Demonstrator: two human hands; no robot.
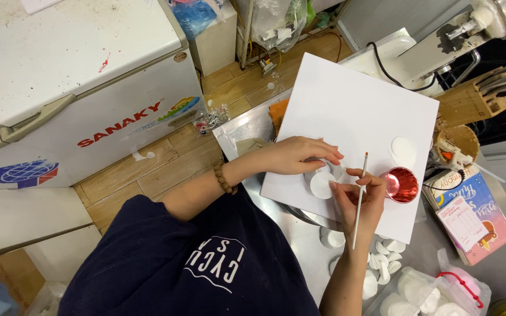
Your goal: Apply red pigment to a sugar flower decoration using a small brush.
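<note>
Dark blue fabric of the person's sleeve (165, 257) is seen closest to the lens, below the white board (352, 117) that serves as the landmark. Left of the board a large white chest freezer (77, 76) is set on the wooden floor (165, 169). Off the board's right edge a wooden knife block (475, 99) and a colourful box (469, 216) are found. Below the board's lower edge, a clear bag of white discs (423, 292) is lying open. On the board's right part a shiny red foil cup (402, 184) is stood, with a white disc (404, 149) just above it. Near the board's lower left edge another white round piece (322, 184) is pressed under the left hand (297, 155), fingers laid flat on it. A thin white stick (359, 199) is pinched in the right hand (361, 202), closed around it. The round piece could be marred or shifted if the stick's tip is pushed too hard, and the foil cup could be knocked by the right knuckles beside it.
</note>
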